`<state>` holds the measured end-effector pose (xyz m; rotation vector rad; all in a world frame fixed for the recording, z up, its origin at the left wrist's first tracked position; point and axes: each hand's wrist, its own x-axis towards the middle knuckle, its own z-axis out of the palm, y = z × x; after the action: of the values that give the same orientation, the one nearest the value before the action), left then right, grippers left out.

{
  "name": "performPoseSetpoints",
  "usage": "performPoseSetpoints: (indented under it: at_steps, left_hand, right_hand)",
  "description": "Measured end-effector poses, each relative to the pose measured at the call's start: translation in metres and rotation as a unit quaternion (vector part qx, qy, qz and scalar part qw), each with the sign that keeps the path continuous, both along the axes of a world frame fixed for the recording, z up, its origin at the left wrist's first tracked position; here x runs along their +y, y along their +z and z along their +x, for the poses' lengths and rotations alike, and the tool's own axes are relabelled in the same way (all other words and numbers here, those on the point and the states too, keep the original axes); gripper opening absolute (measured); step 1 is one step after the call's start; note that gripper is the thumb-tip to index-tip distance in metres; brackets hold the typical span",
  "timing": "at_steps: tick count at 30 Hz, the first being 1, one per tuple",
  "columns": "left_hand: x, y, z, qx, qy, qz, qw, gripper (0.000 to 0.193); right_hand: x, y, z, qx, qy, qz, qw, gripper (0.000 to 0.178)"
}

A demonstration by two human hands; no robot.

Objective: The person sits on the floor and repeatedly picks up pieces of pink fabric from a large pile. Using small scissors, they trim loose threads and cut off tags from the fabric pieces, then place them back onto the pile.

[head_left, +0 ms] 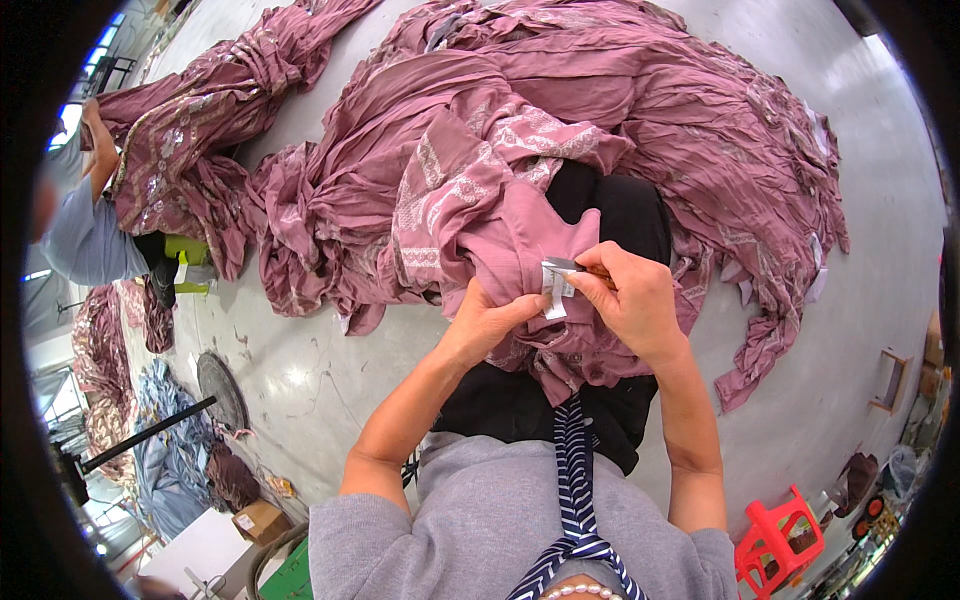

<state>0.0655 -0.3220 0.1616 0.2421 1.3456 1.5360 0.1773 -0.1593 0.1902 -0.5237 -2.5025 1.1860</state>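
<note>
A pink patterned garment (500, 240) lies bunched across my lap, with a white label (556, 288) showing on it. My left hand (488, 320) is closed on the garment's cloth, its thumb reaching the label's left edge. My right hand (630, 295) pinches a small dark metal tool (563, 264) that looks like thread snips. Its tip lies over the top of the label. Most of the tool is hidden in the fingers. A striped dark blue tie-like strip (573, 470) hangs from my neck to the cloth.
A large heap of pink patterned cloth (690, 120) spreads over the grey floor (300, 370) ahead. Another person (90, 230) handles cloth at the left. Blue cloth (175, 455), a black pole (150, 435) and a cardboard box (262, 522) lie left; a red stool (778, 540) stands right.
</note>
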Motion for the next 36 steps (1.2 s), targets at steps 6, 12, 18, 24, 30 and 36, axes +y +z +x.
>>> performPoseSetpoints:
  at_steps: [6,12,18,24,30,36]
  left_hand:
    - [0.001,0.003,-0.001,-0.001,0.001,0.006,1.000,0.039]
    - [0.005,0.005,0.000,-0.071,0.035,0.052,0.995,0.040]
    - [0.008,0.006,0.000,-0.073,0.071,0.032,0.994,0.037]
    - [0.009,0.009,0.000,-0.056,0.071,0.030,0.995,0.038]
    - [0.008,0.009,0.000,-0.044,0.058,0.025,0.997,0.038]
    - [0.008,0.006,-0.001,-0.049,0.053,0.039,0.997,0.036]
  right_hand:
    - [0.001,-0.003,0.000,0.032,-0.046,0.000,0.998,0.019]
    - [0.008,0.003,0.015,0.055,-0.059,-0.056,0.995,0.019]
    - [-0.002,0.006,0.027,0.076,-0.004,0.058,0.995,0.026]
    - [-0.006,0.007,0.025,0.071,0.053,0.141,0.986,0.024]
    - [-0.006,0.011,0.023,0.055,0.082,0.204,0.974,0.025]
    - [-0.006,0.014,0.021,0.020,0.103,0.247,0.963,0.026]
